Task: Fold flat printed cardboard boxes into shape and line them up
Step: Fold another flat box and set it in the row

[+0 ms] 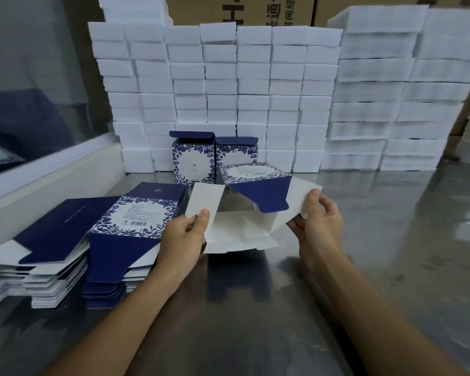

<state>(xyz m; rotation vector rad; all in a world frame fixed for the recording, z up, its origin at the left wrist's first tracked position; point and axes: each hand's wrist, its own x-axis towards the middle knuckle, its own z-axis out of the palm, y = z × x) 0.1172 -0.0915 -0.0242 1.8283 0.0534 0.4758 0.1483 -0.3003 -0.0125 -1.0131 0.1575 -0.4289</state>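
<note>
A blue-and-white floral box (251, 175), opened into a tube, lies on its side on the steel table with its open end toward me. My left hand (183, 236) pinches its white left flap (205, 198). My right hand (316, 223) pinches its white right flap (300, 192). A dark blue tab (263, 195) hangs down from the top of the opening and a white flap (239, 240) lies flat below. Two folded boxes (193, 161) stand side by side behind it, lids up. Two stacks of flat boxes (125, 229) lie at the left.
A wall of stacked white foam blocks (223, 85) runs across the back of the steel table (282, 308), with taller white stacks (396, 99) at the right. A white ledge and glass panel (38, 169) border the left. Brown cartons stand behind.
</note>
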